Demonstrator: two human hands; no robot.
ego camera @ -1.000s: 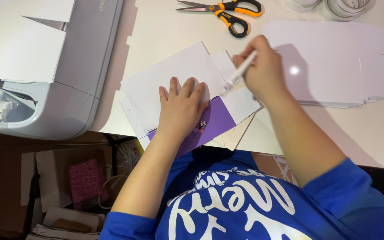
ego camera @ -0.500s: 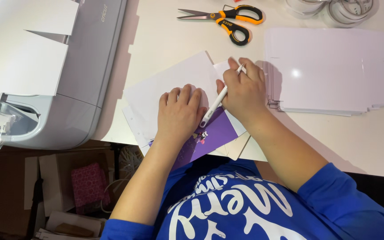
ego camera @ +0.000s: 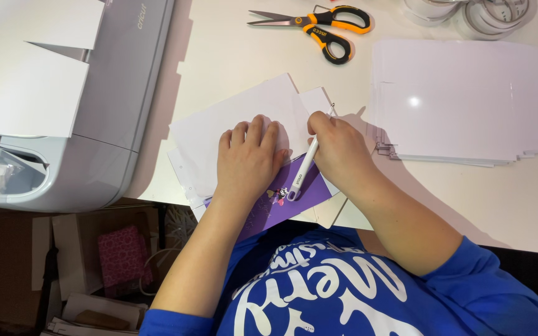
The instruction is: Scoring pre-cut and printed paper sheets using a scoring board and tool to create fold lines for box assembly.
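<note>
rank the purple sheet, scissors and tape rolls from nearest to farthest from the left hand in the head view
From the left hand:
1. purple sheet, right under it at the table edge
2. scissors, top centre
3. tape rolls, top right corner

your white table [ego camera: 231, 56] carries a grey cutting machine [ego camera: 88, 106], orange-handled scissors [ego camera: 319, 28], a white sheet stack [ego camera: 468, 99], tape rolls [ego camera: 468, 9] and loose white sheets [ego camera: 219, 130].

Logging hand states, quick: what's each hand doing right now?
Left hand: open, flat on the white sheet.
Right hand: closed, holding the white tool.
</note>
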